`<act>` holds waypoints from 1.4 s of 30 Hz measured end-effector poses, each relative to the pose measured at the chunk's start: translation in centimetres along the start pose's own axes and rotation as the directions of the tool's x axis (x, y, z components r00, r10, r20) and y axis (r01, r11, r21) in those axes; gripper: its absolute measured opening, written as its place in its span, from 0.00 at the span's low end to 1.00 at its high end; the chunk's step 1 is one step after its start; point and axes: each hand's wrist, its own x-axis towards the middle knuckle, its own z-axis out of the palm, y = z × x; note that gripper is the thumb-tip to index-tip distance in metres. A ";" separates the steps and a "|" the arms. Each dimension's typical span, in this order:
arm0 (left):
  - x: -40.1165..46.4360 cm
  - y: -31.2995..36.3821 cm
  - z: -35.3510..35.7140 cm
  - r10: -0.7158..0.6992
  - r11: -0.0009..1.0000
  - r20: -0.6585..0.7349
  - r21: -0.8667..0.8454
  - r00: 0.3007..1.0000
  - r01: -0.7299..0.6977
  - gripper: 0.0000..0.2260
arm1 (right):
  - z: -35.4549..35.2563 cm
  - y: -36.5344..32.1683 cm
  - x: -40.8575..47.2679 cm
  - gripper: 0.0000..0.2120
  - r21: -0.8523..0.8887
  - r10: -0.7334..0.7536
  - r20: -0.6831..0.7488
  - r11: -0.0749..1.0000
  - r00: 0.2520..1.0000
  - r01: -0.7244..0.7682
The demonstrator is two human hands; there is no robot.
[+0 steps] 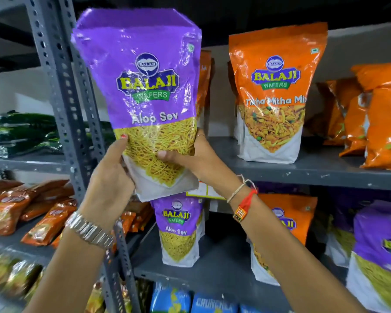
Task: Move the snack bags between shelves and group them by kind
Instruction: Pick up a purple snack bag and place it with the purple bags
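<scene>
A purple Aloo Sev bag [145, 82] is held upright in front of the upper shelf [303, 170]. My left hand [110, 175] grips its lower left corner and my right hand [190, 159] its lower right side. An orange Tikha Mitha Mix bag [273, 93] stands on the upper shelf to the right, with another orange bag [204, 80] partly hidden behind the held one. On the lower shelf [212, 274] stand a second purple Aloo Sev bag [180, 231], an orange bag [289, 224] behind my right forearm, and a purple bag [377, 251] at far right.
A grey perforated steel post [66, 98] rises just left of the held bag. Orange pillow bags [375, 123] crowd the upper shelf's right end. The left rack holds dark green bags [20, 132] and red-orange packets [20, 208]. Blue bags [190, 301] lie on the bottom shelf.
</scene>
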 end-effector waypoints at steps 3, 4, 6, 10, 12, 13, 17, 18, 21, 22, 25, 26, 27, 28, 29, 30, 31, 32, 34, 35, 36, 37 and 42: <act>-3.3 -1.6 -1.0 0.020 0.995 0.046 0.098 0.999 -0.024 0.26 | 1.0 1.7 -3.2 0.41 -0.036 0.055 0.050 0.998 0.997 -0.053; -4.4 -2.6 -1.4 0.034 0.988 0.026 0.149 0.999 -0.038 0.31 | 1.2 2.6 -4.3 0.40 -0.025 0.077 0.066 0.997 0.995 -0.076; -6.6 -5.0 -2.1 0.033 0.976 -0.046 0.217 0.998 -0.022 0.39 | 1.4 4.6 -6.6 0.36 0.009 0.148 0.104 0.989 0.984 -0.150; -10.8 -10.8 -3.6 -0.035 0.970 -0.142 0.234 0.989 0.068 0.40 | 1.0 9.2 -11.0 0.35 0.012 0.269 0.217 0.960 0.938 -0.278; -12.4 -14.0 -4.1 -0.084 0.964 -0.191 0.232 0.978 0.128 0.36 | 0.7 11.8 -12.9 0.35 -0.013 0.335 0.267 0.939 0.904 -0.344; -13.0 -15.5 -4.4 -0.106 0.957 -0.215 0.243 0.971 0.158 0.33 | 0.4 13.1 -13.8 0.35 -0.018 0.357 0.278 0.930 0.892 -0.366; -14.2 -20.6 -4.8 -0.200 0.900 -0.301 0.321 0.932 0.297 0.30 | -0.8 17.8 -16.9 0.36 0.002 0.448 0.257 0.886 0.857 -0.464; -14.1 -21.5 -4.8 -0.209 0.881 -0.311 0.351 0.927 0.317 0.31 | -1.2 18.7 -17.4 0.37 0.012 0.468 0.247 0.874 0.849 -0.485; -13.7 -24.6 -4.6 -0.227 0.846 -0.340 0.395 0.913 0.358 0.33 | -2.6 20.6 -18.1 0.37 -0.003 0.519 0.216 0.847 0.827 -0.531; -13.3 -25.8 -4.6 -0.226 0.831 -0.349 0.418 0.909 0.367 0.32 | -3.2 21.3 -18.1 0.36 -0.008 0.530 0.200 0.842 0.824 -0.540; -11.6 -27.8 -3.6 -0.215 0.802 -0.348 0.470 0.912 0.369 0.31 | -4.7 22.8 -17.6 0.37 -0.021 0.554 0.135 0.831 0.822 -0.556; -10.8 -28.0 -3.0 -0.209 0.794 -0.339 0.489 0.917 0.361 0.31 | -5.1 23.4 -17.3 0.37 -0.015 0.557 0.104 0.829 0.824 -0.558; -10.1 -28.5 -2.7 -0.212 0.793 -0.324 0.495 0.922 0.356 0.31 | -5.5 23.7 -17.1 0.37 -0.007 0.560 0.073 0.828 0.825 -0.561; -9.3 -29.0 -2.5 -0.222 0.790 -0.314 0.497 0.923 0.359 0.31 | -5.8 24.2 -16.8 0.37 -0.001 0.563 0.042 0.826 0.826 -0.563; -8.6 -29.4 -2.5 -0.232 0.789 -0.303 0.497 0.924 0.361 0.33 | -6.1 24.5 -16.5 0.36 0.005 0.565 0.014 0.825 0.825 -0.566; -7.9 -30.0 -2.5 -0.233 0.783 -0.298 0.507 0.926 0.361 0.35 | -6.3 25.0 -16.3 0.36 0.014 0.565 -0.009 0.825 0.825 -0.565; -7.3 -30.5 -2.7 -0.228 0.781 -0.297 0.514 0.928 0.356 0.37 | -6.5 25.4 -16.0 0.36 0.015 0.567 -0.027 0.824 0.823 -0.567; -6.8 -31.1 -2.9 -0.222 0.775 -0.295 0.525 0.929 0.352 0.39 | -6.7 26.0 -15.7 0.36 0.009 0.571 -0.037 0.821 0.820 -0.571; -6.1 -31.8 -2.8 -0.222 0.758 -0.287 0.550 0.932 0.350 0.38 | -6.8 26.9 -15.4 0.37 0.000 0.583 -0.057 0.812 0.811 -0.584; -5.9 -32.2 -2.8 -0.224 0.752 -0.293 0.554 0.929 0.357 0.37 | -6.8 27.2 -15.3 0.37 -0.003 0.588 -0.067 0.807 0.806 -0.590; -5.8 -32.5 -2.8 -0.220 0.754 -0.297 0.552 0.929 0.355 0.36 | -6.8 27.6 -15.3 0.37 -0.004 0.592 -0.078 0.804 0.802 -0.594; -5.7 -32.8 -2.9 -0.215 0.760 -0.303 0.545 0.928 0.354 0.35 | -6.7 27.9 -15.3 0.37 -0.001 0.596 -0.089 0.802 0.798 -0.598; -6.1 -32.6 -2.1 -0.171 0.810 -0.297 0.500 0.939 0.306 0.38 | -6.0 28.1 -16.3 0.35 0.004 0.543 -0.172 0.835 0.822 -0.550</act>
